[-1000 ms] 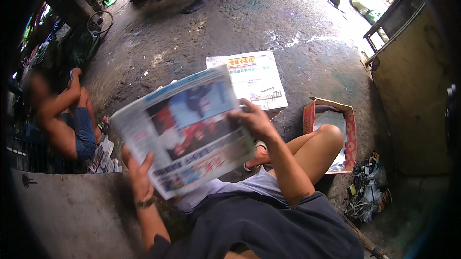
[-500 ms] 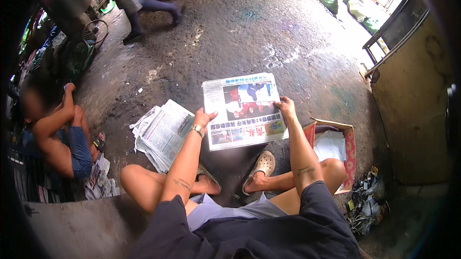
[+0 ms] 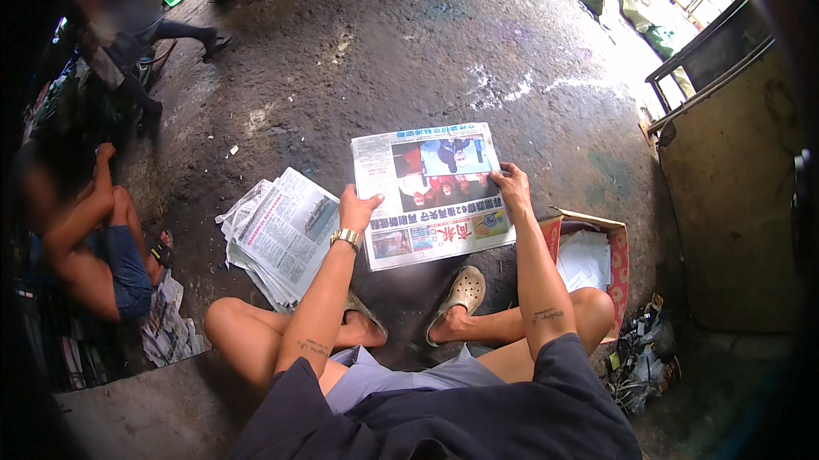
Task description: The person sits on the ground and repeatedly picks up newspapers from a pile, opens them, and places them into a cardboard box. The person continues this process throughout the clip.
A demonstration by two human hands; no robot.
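Observation:
In front of me I hold a folded newspaper bundle (image 3: 444, 230) by its two sides, its printed front page facing up. My left hand (image 3: 358, 208), with a gold watch (image 3: 345, 239) at the wrist, grips the left edge, thumb on top. My right hand (image 3: 514, 187) is closed round the right edge, thumb also on top; the fingers of both hands are partly hidden beneath the paper. To the left, near my left forearm, a loose pile of newspapers (image 3: 281, 225) lies fanned on the ground.
By my right knee stands a red cardboard box (image 3: 618, 276) with white papers (image 3: 584, 259) inside. A plastic rubbish heap (image 3: 644, 366) lies behind it. On the left a seated person (image 3: 85, 238) is beside more newspapers (image 3: 171, 328); another person (image 3: 119, 25) walks beyond. A brown panel (image 3: 725, 178) stands at right.
The newspaper bundle, still in both hands, has shifted and tilted slightly. The walking person has moved left and nearer. My view has turned a little.

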